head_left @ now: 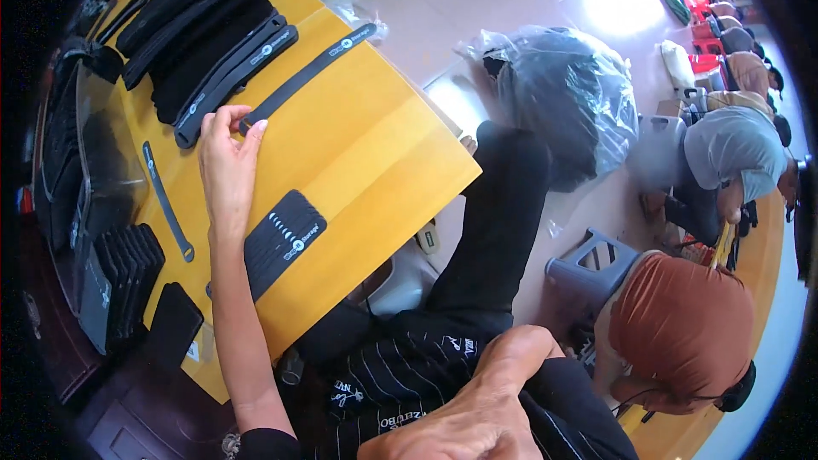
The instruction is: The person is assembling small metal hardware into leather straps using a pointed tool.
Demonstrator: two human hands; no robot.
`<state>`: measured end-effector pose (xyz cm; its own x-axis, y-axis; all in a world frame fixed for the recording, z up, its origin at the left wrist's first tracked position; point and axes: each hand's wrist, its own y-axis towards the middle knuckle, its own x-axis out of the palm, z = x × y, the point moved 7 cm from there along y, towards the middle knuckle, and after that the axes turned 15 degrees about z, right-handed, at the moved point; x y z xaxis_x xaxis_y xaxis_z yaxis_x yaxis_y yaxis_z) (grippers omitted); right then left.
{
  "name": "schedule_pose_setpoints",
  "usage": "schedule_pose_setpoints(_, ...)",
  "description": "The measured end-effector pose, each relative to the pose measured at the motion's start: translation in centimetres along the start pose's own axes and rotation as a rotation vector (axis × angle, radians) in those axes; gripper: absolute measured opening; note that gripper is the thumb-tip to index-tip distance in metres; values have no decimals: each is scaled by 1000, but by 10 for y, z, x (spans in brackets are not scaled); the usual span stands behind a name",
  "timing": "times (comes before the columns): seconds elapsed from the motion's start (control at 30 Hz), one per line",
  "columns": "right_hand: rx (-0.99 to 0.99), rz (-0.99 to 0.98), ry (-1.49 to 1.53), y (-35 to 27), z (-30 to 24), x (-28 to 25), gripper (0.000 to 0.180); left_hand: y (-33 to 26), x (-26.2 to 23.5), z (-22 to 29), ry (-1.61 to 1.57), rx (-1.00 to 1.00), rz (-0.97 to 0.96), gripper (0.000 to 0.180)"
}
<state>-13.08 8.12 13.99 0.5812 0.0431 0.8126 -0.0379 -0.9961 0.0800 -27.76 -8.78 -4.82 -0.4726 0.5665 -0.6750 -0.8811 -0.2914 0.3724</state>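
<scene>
My left hand [227, 152] reaches across the yellow table [375, 162] and pinches the near end of a long black strap [308, 74] that lies diagonally on it. Just beyond the fingers sits a pile of several more black straps [204, 25]. A flat black card with a row of white dots [283, 240] lies under my forearm. My right hand [477, 413] rests on my lap near the lower edge, fingers curled, nothing seen in it.
A thin single strap [167, 202] and a row of black pouches [128, 273] lie at the table's left. A clear plastic bag of dark goods [571, 94] and a grey stool [588, 268] stand on the floor. Other people sit at right.
</scene>
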Motion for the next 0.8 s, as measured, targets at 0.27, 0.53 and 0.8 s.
schedule_pose_setpoints(0.27, 31, -7, 36, -2, 5, 4, 15, -10, -2, -13, -216, -277, -20, 15)
schedule_pose_setpoints(0.53, -19, -50, -21, 15, 14, 8, 16, -77, -61, 29, -452, -416, 23, 10)
schedule_pose_setpoints(0.8, -549, 1129, -1301, -13, 29, -54, 17, -150, -114, 53, -561, -208, -64, 20)
